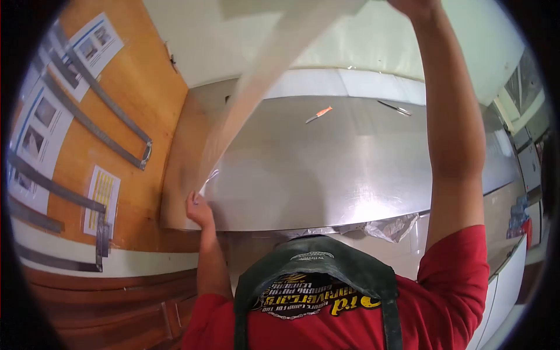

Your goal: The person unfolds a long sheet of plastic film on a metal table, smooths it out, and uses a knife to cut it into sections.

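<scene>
A long translucent plastic sheet [256, 81] stretches diagonally above the metal tabletop, from low on the left up past the top edge of the view. Its lower corner is pinched in my left hand [200, 211], which is closed near the table's left front corner. My right hand [415, 7] is raised high at the top edge, where the sheet's upper end runs toward it. That hand looks curled around the sheet, though its fingertips are cut off by the frame. Beneath lies the stainless steel table [274, 181].
A knife with an orange handle [319, 114] and a dark, slim blade-like tool [395, 108] lie toward the table's back. Crumpled clear plastic [392, 227] hangs by the front edge. Metal brackets [96, 108] stick out beside an orange-brown board [137, 76] at left.
</scene>
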The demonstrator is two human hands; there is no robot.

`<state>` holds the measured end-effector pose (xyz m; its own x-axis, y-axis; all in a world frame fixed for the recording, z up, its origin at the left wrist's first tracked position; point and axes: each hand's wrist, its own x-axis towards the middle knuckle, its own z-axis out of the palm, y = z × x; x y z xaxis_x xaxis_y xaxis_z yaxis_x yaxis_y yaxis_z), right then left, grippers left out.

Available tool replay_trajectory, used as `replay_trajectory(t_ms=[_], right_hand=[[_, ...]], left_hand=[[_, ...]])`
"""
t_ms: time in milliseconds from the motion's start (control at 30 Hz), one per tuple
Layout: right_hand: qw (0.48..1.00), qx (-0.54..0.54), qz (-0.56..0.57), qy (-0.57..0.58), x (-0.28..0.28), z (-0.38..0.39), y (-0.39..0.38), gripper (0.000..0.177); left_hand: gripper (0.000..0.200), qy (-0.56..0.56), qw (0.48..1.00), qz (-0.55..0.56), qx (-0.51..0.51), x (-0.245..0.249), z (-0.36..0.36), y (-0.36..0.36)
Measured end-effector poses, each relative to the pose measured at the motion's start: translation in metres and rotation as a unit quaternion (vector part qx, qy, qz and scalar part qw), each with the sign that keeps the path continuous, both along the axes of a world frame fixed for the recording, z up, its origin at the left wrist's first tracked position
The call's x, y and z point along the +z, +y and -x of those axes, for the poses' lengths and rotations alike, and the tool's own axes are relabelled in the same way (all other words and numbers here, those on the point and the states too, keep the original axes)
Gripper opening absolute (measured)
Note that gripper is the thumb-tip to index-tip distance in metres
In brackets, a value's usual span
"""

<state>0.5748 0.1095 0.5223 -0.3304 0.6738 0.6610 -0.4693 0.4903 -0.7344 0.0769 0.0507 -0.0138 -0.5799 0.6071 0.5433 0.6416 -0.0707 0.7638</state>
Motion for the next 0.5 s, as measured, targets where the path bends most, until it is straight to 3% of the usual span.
replay_trajectory(t_ms=[33, 67, 100, 133, 167, 200, 233, 267, 300, 367, 400, 433, 500], right_hand=[[0.951, -0.245, 0.127, 0.141, -0.02, -0.003, -0.008, 0.023], [0.981, -0.101, 0.131, 0.099, -0.08, -0.076, 0.014, 0.009], [0.989, 0.033, 0.14, 0.039, -0.14, -0.148, 0.038, 0.021], [0.984, 0.004, 0.173, 0.047, -0.178, -0.176, 0.034, 0.026], [0.98, -0.021, 0.186, 0.066, -0.217, -0.19, 0.024, 0.026], [0.957, -0.141, 0.248, 0.048, -0.256, -0.21, 0.011, 0.033], [0.95, -0.222, 0.214, -0.058, -0.295, -0.218, -0.007, 0.043], [0.909, -0.331, -0.027, -0.251, -0.336, -0.246, -0.016, 0.05], [0.771, -0.402, -0.265, -0.417, -0.372, -0.27, -0.024, 0.057], [0.707, -0.417, -0.308, -0.481, -0.416, -0.269, -0.064, 0.049], [0.795, -0.39, 0.019, -0.465, -0.43, -0.258, -0.081, 0.043], [0.791, -0.318, 0.344, -0.393, -0.442, -0.244, -0.094, 0.039], [0.681, -0.295, 0.467, -0.481, -0.455, -0.223, -0.108, 0.039]], left_hand=[[0.018, 0.061, 0.998, 0.006, 0.006, 0.008, 0.01, -0.006], [0.018, 0.063, 0.998, 0.006, -0.001, 0.011, 0.021, -0.014], [0.018, 0.141, 0.989, 0.039, -0.026, 0.012, 0.029, -0.019], [0.019, 0.214, 0.973, 0.069, -0.044, 0.013, 0.038, -0.025], [0.019, 0.215, 0.973, 0.07, -0.049, 0.015, 0.043, -0.03], [0.021, 0.267, 0.958, 0.085, -0.063, 0.016, 0.047, -0.034], [0.022, 0.319, 0.939, 0.099, -0.075, 0.016, 0.051, -0.037], [0.02, 0.323, 0.937, 0.106, -0.081, 0.01, 0.06, -0.037], [0.02, 0.324, 0.936, 0.108, -0.084, 0.009, 0.065, -0.039], [0.019, 0.364, 0.919, 0.127, -0.085, 0.008, 0.073, -0.04], [0.019, 0.365, 0.918, 0.126, -0.088, 0.008, 0.075, -0.039], [0.019, 0.372, 0.913, 0.142, -0.086, 0.007, 0.078, -0.04], [0.019, 0.381, 0.907, 0.156, -0.086, 0.01, 0.076, -0.041]])
